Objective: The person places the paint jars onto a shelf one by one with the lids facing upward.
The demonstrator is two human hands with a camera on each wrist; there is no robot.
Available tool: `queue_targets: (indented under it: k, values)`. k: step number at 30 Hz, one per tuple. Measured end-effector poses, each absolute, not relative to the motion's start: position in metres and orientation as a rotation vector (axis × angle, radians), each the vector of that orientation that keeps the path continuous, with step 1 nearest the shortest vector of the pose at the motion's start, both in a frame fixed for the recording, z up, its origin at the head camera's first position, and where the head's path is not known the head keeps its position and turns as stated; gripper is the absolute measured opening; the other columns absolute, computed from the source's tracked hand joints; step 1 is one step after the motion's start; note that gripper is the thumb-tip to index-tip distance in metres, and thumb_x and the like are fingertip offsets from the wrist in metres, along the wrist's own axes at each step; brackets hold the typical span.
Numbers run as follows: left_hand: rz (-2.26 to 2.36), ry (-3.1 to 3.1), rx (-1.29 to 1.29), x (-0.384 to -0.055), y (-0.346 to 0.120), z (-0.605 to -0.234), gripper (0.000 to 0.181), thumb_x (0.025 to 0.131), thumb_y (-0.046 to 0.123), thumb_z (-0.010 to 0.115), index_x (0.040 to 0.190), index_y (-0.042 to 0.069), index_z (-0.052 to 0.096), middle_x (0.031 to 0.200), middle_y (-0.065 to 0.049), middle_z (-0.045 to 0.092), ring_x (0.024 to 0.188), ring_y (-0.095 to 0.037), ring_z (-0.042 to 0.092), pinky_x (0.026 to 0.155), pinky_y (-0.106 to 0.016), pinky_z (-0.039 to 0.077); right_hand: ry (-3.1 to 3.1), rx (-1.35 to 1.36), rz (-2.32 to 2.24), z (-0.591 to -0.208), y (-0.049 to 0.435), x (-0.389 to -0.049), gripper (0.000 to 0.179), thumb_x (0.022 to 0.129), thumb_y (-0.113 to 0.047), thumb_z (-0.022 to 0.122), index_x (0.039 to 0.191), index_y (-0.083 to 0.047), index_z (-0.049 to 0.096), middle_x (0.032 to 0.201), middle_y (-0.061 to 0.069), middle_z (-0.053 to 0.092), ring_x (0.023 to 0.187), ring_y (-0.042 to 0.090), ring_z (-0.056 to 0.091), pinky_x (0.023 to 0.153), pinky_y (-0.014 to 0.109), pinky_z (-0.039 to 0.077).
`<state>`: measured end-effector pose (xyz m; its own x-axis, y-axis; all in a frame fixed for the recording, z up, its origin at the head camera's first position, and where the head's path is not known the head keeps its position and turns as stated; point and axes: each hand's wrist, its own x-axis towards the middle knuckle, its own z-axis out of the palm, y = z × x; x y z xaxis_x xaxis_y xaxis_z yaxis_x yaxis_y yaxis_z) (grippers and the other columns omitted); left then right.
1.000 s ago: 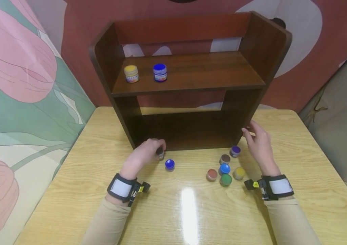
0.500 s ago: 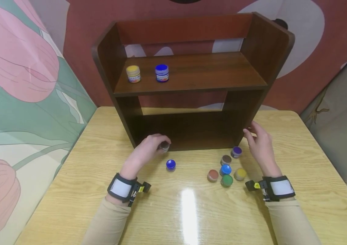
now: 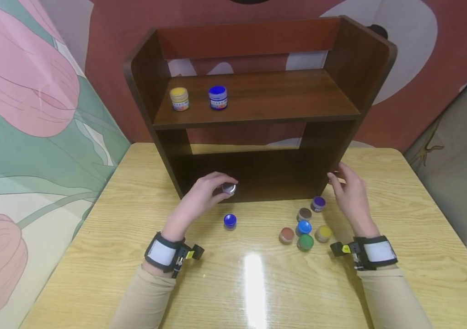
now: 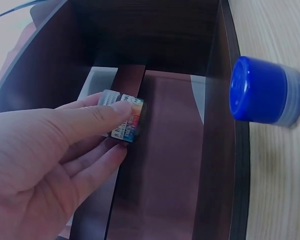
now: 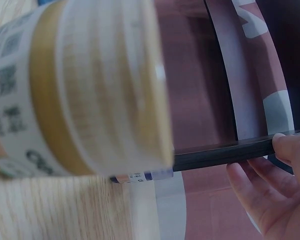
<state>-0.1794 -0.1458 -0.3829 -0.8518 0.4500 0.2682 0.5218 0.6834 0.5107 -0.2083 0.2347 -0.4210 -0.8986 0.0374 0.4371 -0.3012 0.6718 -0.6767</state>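
My left hand (image 3: 200, 194) pinches a small paint jar (image 3: 228, 188) between thumb and fingers, at the front of the shelf's lower compartment. In the left wrist view that paint jar (image 4: 126, 117) is tilted, its printed label facing the camera and its dark end partly hidden. A blue-lidded jar (image 3: 230, 221) stands on the table just below this hand. My right hand (image 3: 350, 196) grips the right side panel of the dark wooden shelf (image 3: 266, 98). In the right wrist view, thumb and fingers (image 5: 250, 192) lie on opposite sides of the panel's edge (image 5: 225, 154).
On the upper board stand a yellow jar (image 3: 179, 99) and a blue jar (image 3: 218, 98). Near the right hand cluster several jars: purple (image 3: 318, 204), brown (image 3: 304, 214), light blue (image 3: 303, 227), red-brown (image 3: 286, 235), green (image 3: 305, 242) and yellow (image 3: 323, 233). Patterned cloth hangs behind the table (image 3: 200, 292).
The left hand has lifted the dark-lidded paint jar off the table and carried it up and right to the lower compartment, tilting it. My right hand keeps its place on the panel.
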Motion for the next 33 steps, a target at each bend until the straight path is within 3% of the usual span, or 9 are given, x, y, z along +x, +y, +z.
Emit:
queue_targets:
  k: [14,21,33]
  values:
    - [-0.975,-2.643,-0.856,-0.179,-0.136,-0.377,0.041,0.093,0.015,0.071,0.133,0.019,0.064,0.130,-0.005,0.064,0.121,-0.021,0.062,0.099,-0.037,0.057,-2.466,0.220,1.107,-0.420,0.235,-0.210,0.036,0.102,-0.017,0.054,0.135,-0.003,0.057,0.130,0.022,0.064,0.114,0.040,0.066,0.086,0.050,0.057]
    - [-1.134,-2.569,-0.838,-0.175,-0.129,-0.370,0.049,0.092,0.014,0.071,0.139,0.013,0.057,0.131,-0.007,0.065,0.116,-0.020,0.067,0.098,-0.030,0.057,-2.473,0.216,1.102,-0.421,0.236,-0.211,0.035,0.102,-0.018,0.054,0.134,-0.004,0.057,0.130,0.021,0.064,0.115,0.039,0.065,0.086,0.050,0.057]
    - [-1.232,-2.369,-0.763,-0.172,-0.120,-0.358,0.045,0.086,0.017,0.077,0.128,0.011,0.063,0.119,-0.006,0.072,0.106,-0.017,0.072,0.092,-0.027,0.059,-2.471,0.225,1.120,-0.421,0.236,-0.210,0.036,0.102,-0.016,0.055,0.136,-0.005,0.057,0.130,0.020,0.064,0.114,0.039,0.065,0.087,0.051,0.056]
